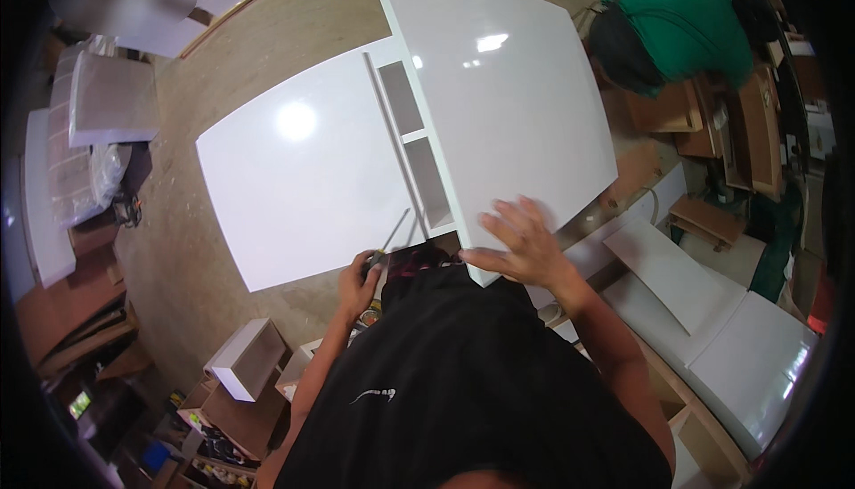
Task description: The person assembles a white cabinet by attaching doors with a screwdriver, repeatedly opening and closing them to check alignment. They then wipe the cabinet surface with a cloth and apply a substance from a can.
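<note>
My left hand [356, 288] is closed round a screwdriver [397, 227], its thin shaft pointing up over the lower edge of a flat white cabinet panel [303, 177]. My right hand [527, 250] rests with spread fingers on the near corner of a second glossy white door panel [517, 97], the thumb at its edge. This panel appears raised above the cabinet and slanted to the right. Between the two panels, white-edged open compartments [401, 97] of the cabinet show, beside a long grey strip [389, 124]. The screwdriver's handle is mostly hidden in my left hand.
A person in a green shirt [690, 30] bends down at the upper right near wooden drawer boxes [753, 133]. White panels [748, 364] lie at the lower right. A small white drawer [249, 360] stands at the lower left, and wrapped white pieces [111, 101] are stacked at the far left.
</note>
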`<action>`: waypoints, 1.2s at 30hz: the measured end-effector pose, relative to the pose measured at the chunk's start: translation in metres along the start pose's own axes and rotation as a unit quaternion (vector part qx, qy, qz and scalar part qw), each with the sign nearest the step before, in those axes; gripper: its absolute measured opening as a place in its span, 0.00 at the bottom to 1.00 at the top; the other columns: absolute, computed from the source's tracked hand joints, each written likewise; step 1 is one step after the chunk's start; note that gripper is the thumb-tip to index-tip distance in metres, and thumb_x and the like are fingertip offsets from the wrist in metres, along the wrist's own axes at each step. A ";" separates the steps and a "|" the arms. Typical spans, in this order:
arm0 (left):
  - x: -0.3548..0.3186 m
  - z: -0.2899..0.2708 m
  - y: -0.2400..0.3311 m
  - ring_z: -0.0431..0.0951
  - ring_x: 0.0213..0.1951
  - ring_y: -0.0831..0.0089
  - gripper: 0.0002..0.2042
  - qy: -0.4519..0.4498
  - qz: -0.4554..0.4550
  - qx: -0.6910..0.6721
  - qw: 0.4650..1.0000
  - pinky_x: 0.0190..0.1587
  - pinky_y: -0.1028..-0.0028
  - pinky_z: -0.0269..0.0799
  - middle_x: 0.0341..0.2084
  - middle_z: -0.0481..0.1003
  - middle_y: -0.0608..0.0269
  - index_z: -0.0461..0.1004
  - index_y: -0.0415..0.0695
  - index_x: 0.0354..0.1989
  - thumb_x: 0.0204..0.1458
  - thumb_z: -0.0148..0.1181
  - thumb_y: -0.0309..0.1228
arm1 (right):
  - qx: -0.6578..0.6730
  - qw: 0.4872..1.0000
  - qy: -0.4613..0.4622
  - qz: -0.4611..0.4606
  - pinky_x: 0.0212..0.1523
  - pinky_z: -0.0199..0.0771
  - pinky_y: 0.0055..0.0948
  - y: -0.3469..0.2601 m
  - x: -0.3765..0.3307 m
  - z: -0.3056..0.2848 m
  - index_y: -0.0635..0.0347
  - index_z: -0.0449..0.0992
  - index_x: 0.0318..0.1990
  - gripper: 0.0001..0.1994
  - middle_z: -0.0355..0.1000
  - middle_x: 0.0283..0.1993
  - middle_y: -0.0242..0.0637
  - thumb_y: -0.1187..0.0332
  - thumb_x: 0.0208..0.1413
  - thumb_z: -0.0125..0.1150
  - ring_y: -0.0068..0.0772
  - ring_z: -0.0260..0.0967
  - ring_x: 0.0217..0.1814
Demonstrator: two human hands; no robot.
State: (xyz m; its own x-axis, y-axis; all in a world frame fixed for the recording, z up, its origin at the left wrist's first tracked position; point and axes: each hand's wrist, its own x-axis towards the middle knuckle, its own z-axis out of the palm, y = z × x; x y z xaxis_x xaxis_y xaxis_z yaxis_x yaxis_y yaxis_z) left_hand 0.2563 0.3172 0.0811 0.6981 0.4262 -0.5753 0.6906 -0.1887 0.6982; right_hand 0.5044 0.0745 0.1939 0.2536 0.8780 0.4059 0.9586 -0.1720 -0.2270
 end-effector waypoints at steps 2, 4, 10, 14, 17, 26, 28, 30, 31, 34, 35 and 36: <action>-0.026 -0.015 -0.053 0.80 0.36 0.61 0.16 0.068 0.029 0.007 0.997 0.41 0.66 0.72 0.33 0.79 0.49 0.73 0.40 0.50 0.56 0.56 0.35 | 0.012 0.994 -0.094 -0.051 0.66 0.57 0.53 -0.005 0.006 0.037 0.28 0.67 0.60 0.28 0.55 0.70 0.29 0.65 0.51 0.64 0.39 0.56 0.68; -0.050 -0.024 -0.078 0.79 0.38 0.64 0.16 0.108 0.020 -0.020 0.994 0.42 0.67 0.71 0.34 0.79 0.50 0.73 0.38 0.50 0.56 0.56 0.34 | 0.017 0.984 -0.154 -0.084 0.67 0.56 0.55 -0.004 0.006 0.074 0.31 0.66 0.61 0.28 0.54 0.71 0.29 0.66 0.50 0.62 0.40 0.54 0.70; -0.105 -0.029 -0.120 0.76 0.38 0.69 0.16 0.150 -0.046 -0.124 0.980 0.44 0.70 0.70 0.34 0.78 0.54 0.73 0.35 0.49 0.56 0.56 0.33 | -0.018 0.964 -0.248 -0.097 0.68 0.51 0.59 -0.010 0.001 0.129 0.38 0.66 0.60 0.27 0.51 0.72 0.32 0.68 0.51 0.59 0.43 0.48 0.73; -0.111 -0.025 -0.116 0.76 0.37 0.70 0.16 0.157 -0.040 -0.152 0.975 0.44 0.70 0.70 0.34 0.78 0.55 0.73 0.35 0.49 0.56 0.56 0.32 | -0.031 0.961 -0.250 -0.113 0.68 0.50 0.60 -0.006 -0.009 0.159 0.40 0.67 0.58 0.23 0.51 0.72 0.34 0.67 0.52 0.58 0.44 0.48 0.73; -0.110 -0.029 -0.102 0.75 0.37 0.72 0.16 0.155 -0.041 -0.139 0.977 0.44 0.71 0.70 0.34 0.78 0.56 0.73 0.35 0.49 0.56 0.57 0.31 | -0.038 0.957 -0.264 -0.116 0.68 0.50 0.61 -0.006 -0.013 0.166 0.41 0.67 0.57 0.21 0.52 0.72 0.35 0.66 0.53 0.57 0.45 0.48 0.73; -0.113 -0.034 -0.126 0.75 0.38 0.74 0.16 0.158 -0.042 -0.154 0.974 0.43 0.72 0.70 0.34 0.78 0.57 0.73 0.35 0.50 0.55 0.58 0.31 | -0.012 0.951 -0.305 -0.049 0.69 0.45 0.62 0.001 -0.017 0.154 0.40 0.59 0.66 0.36 0.49 0.73 0.38 0.55 0.47 0.66 0.48 0.44 0.74; -0.116 -0.036 -0.121 0.76 0.38 0.73 0.17 0.157 -0.051 -0.144 0.976 0.44 0.72 0.70 0.35 0.78 0.56 0.73 0.35 0.50 0.55 0.58 0.31 | 0.019 0.947 -0.320 0.001 0.70 0.42 0.61 0.014 -0.016 0.133 0.42 0.55 0.69 0.48 0.45 0.74 0.41 0.49 0.38 0.73 0.50 0.41 0.75; -0.114 -0.036 -0.109 0.76 0.38 0.71 0.17 0.162 -0.052 -0.147 0.974 0.44 0.71 0.71 0.35 0.78 0.55 0.73 0.35 0.50 0.55 0.58 0.32 | 0.027 0.962 -0.270 0.041 0.71 0.42 0.60 0.023 -0.028 0.126 0.42 0.56 0.69 0.47 0.45 0.74 0.41 0.49 0.39 0.72 0.51 0.41 0.76; -0.112 -0.036 -0.108 0.77 0.37 0.70 0.18 0.168 -0.044 -0.126 0.977 0.44 0.70 0.71 0.35 0.78 0.54 0.73 0.36 0.51 0.55 0.59 0.33 | 0.031 0.967 -0.244 0.061 0.71 0.42 0.60 0.024 -0.032 0.125 0.42 0.56 0.69 0.46 0.46 0.74 0.42 0.49 0.40 0.72 0.51 0.40 0.76; -0.099 -0.038 -0.096 0.78 0.37 0.67 0.19 0.174 -0.025 -0.070 0.982 0.43 0.69 0.72 0.35 0.78 0.52 0.73 0.37 0.51 0.54 0.60 0.35 | 0.040 0.969 -0.242 0.040 0.70 0.45 0.57 0.010 -0.037 0.136 0.43 0.60 0.66 0.44 0.48 0.73 0.41 0.49 0.38 0.73 0.50 0.44 0.74; -0.094 -0.042 -0.086 0.78 0.37 0.67 0.19 0.170 -0.025 -0.054 0.984 0.43 0.68 0.72 0.34 0.79 0.52 0.73 0.37 0.51 0.54 0.60 0.35 | 0.047 0.967 -0.249 0.028 0.70 0.45 0.56 0.003 -0.036 0.142 0.44 0.61 0.66 0.44 0.49 0.72 0.40 0.49 0.38 0.73 0.49 0.45 0.74; -0.091 -0.045 -0.079 0.78 0.37 0.66 0.19 0.167 -0.027 -0.038 0.985 0.43 0.68 0.72 0.34 0.79 0.52 0.73 0.37 0.51 0.54 0.60 0.36 | 0.056 0.966 -0.253 0.018 0.70 0.47 0.55 -0.007 -0.030 0.145 0.44 0.62 0.65 0.43 0.50 0.72 0.39 0.51 0.37 0.73 0.47 0.46 0.73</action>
State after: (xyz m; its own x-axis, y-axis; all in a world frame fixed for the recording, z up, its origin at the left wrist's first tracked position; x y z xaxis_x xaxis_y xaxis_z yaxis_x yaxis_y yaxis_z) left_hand 0.1293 0.3329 0.0974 0.5510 0.7035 -0.4489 0.6996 -0.0962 0.7081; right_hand 0.4712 0.1138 0.0546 0.1641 0.9830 -0.0830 0.9233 -0.1826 -0.3380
